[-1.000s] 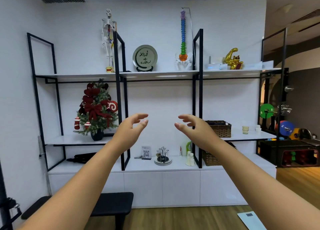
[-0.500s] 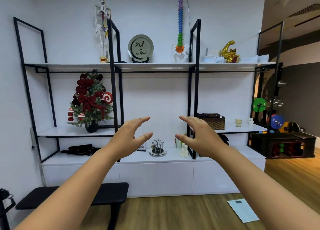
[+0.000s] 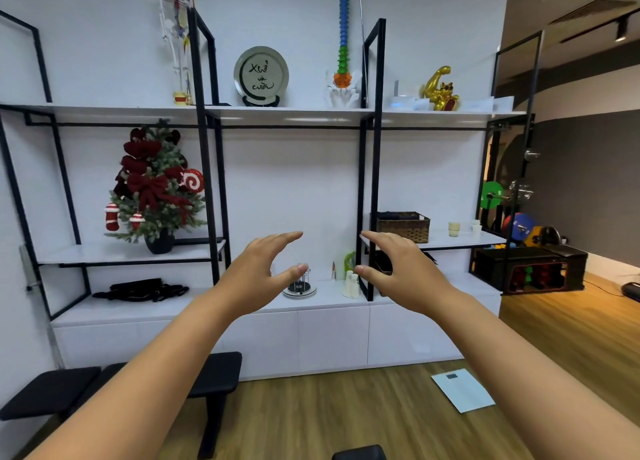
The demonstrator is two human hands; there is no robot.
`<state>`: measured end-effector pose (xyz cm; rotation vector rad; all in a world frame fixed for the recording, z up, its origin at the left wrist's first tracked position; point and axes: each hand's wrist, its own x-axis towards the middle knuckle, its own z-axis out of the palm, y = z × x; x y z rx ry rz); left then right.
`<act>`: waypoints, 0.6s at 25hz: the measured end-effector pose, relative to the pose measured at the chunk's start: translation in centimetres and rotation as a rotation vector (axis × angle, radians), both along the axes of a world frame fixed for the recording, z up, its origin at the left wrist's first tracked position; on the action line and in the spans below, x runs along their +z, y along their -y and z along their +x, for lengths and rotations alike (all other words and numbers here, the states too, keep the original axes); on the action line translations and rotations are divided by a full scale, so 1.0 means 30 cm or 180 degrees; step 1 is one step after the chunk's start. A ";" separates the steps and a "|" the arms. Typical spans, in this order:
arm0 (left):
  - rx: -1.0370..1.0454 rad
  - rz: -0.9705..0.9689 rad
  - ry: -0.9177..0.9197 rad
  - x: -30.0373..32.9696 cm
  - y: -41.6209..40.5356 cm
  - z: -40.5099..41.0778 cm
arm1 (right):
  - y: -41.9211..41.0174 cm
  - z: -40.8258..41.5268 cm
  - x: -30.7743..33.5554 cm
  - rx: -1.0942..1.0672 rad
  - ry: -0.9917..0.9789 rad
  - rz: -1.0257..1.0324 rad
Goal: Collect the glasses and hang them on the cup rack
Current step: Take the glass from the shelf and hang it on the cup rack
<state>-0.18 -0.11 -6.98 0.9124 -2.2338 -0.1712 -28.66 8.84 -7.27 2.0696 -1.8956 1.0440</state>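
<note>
A small wire cup rack point(image 3: 300, 285) on a round tray stands on the low white cabinet top point(image 3: 329, 298), partly behind my left thumb. A few small pale glasses point(image 3: 351, 284) stand just right of it. Further glasses sit on the right middle shelf: a stacked yellowish pair point(image 3: 454, 228) and a white one point(image 3: 476, 227). My left hand point(image 3: 258, 272) and my right hand point(image 3: 401, 267) are held out in front of me, well short of the shelving, fingers spread and curved, holding nothing.
Black-framed shelving point(image 3: 372, 148) covers the wall. A Christmas tree point(image 3: 156, 189) and a wicker basket point(image 3: 403, 226) sit on the middle shelves. A black bench point(image 3: 138, 383) stands at lower left, a white scale point(image 3: 462, 388) lies on the wooden floor, and weight plates point(image 3: 519, 224) are at right.
The view has come closer to the shelving and tilted down. Both hands have sunk in the view and now frame the cup rack.
</note>
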 end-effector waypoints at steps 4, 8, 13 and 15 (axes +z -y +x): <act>-0.0239 0.0010 -0.0024 -0.031 0.018 -0.073 | -0.037 -0.037 -0.034 -0.0187 0.0036 0.0028; -0.0504 0.0033 -0.0047 -0.081 0.017 -0.163 | -0.091 -0.097 -0.074 -0.0437 0.0032 0.0063; -0.0839 0.0093 -0.0025 -0.115 0.001 -0.297 | -0.207 -0.208 -0.112 -0.0819 0.0006 0.0153; -0.0917 0.0113 -0.0037 -0.119 -0.011 -0.360 | -0.262 -0.256 -0.117 -0.0949 0.0026 0.0140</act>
